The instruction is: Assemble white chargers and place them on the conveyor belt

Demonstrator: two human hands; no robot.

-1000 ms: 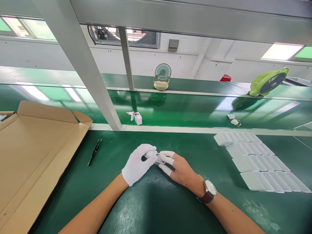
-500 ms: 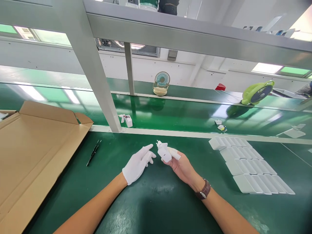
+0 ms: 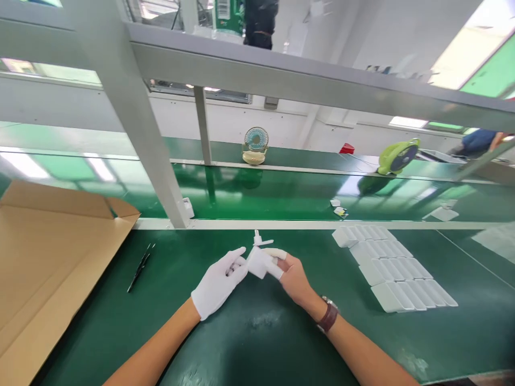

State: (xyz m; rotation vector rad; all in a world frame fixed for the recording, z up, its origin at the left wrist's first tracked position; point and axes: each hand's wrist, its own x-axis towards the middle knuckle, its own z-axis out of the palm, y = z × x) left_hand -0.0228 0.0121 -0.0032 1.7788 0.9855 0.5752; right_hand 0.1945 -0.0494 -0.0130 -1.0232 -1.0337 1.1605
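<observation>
White piece, just one, between two hands, one tweezers

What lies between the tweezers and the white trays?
In the head view, rightward from the tweezers: the left grip, the white piece, then the right grip holding it, with green table beneath.

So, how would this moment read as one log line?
right hand: holding white piece | left hand: gloved, beside piece, contact unclear | tweezers: left of hands | white trays: right of hands
</observation>
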